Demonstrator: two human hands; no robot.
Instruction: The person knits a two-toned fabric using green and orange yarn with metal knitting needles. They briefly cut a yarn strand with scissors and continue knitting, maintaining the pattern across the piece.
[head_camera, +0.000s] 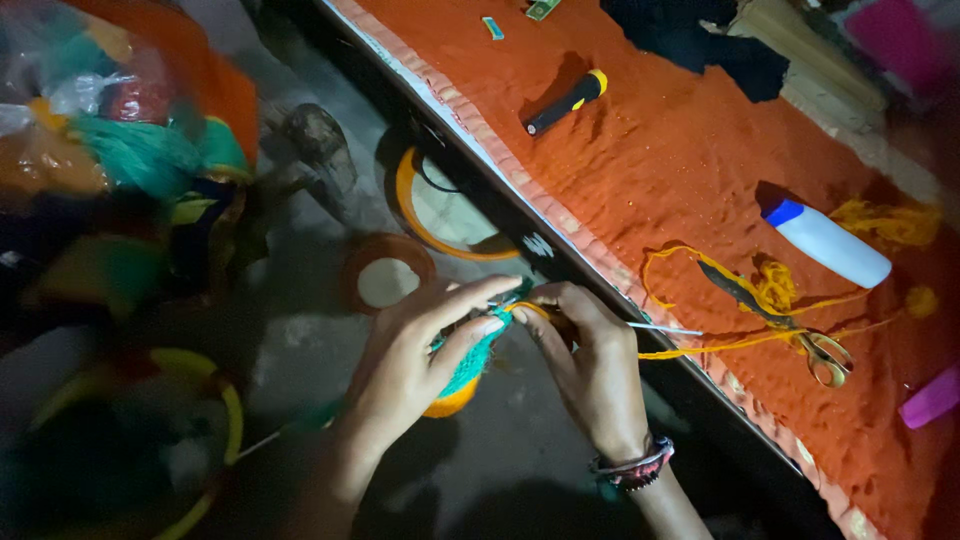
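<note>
Head view shows left hand (405, 365) pinching a small teal-and-orange crochet piece (470, 365) at near centre; right hand (590, 365) grips a metal crochet hook (660, 328) against it; the piece looks partly worked, orange yarn (700, 350) trailing right to scissors (790, 325) on the red cloth (650, 150).

An orange cloth (680, 150) covered the bed, with a black-and-yellow torch (566, 102) near its left edge and a white bottle with a blue cap (828, 243) toward the right. Gold-handled scissors (790, 325) lay among loose yellow yarn (775, 285), and a pink object (932, 398) sat at the right edge. On the floor lay two orange-rimmed rings (388, 280) and a bag of coloured yarn (110, 120).
</note>
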